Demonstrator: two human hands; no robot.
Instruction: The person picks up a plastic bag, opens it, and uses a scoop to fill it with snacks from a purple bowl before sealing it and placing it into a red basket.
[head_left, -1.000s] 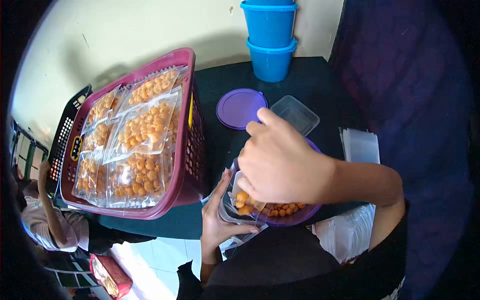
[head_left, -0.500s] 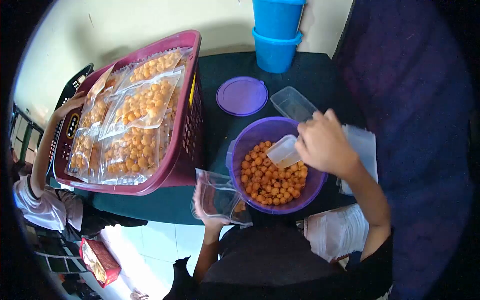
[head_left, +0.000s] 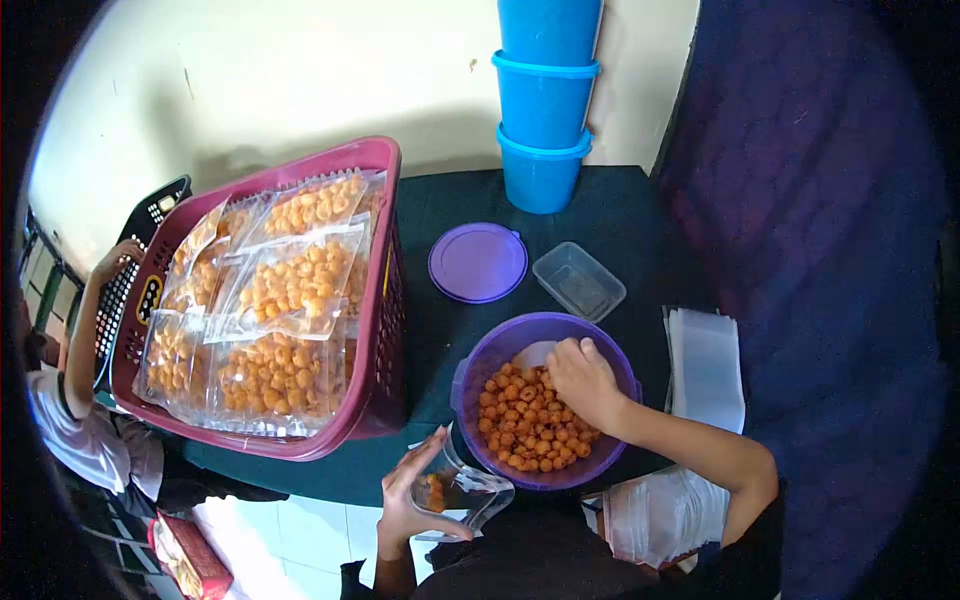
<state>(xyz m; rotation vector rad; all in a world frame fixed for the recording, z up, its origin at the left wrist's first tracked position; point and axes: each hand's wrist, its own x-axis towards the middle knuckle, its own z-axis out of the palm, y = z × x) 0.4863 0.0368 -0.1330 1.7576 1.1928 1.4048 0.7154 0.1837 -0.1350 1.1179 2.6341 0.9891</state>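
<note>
In the head view my left hand [head_left: 408,498] is wrapped around a clear plastic pouch [head_left: 468,484], whose mouth gapes toward the tub. A few orange snack balls show through its side. My right hand [head_left: 585,380] is down inside a purple tub [head_left: 624,352], closed on a translucent plastic scoop [head_left: 535,354] that is mostly hidden by the hand and the tub's contents. Round orange snack balls [head_left: 535,425] fill the lower part of the tub, touching the scoop.
A maroon basket [head_left: 372,152] holds several filled pouches at left; another person's hand [head_left: 122,257] is by a black basket [head_left: 112,315] behind it. A purple lid [head_left: 478,262], a clear container [head_left: 579,282], stacked blue buckets [head_left: 541,175] and flat plastic bags [head_left: 706,366] surround the tub.
My right hand has lowered the scoop into the snack balls. My left hand has turned the pouch so its mouth gapes wider. The view has tilted up.
</note>
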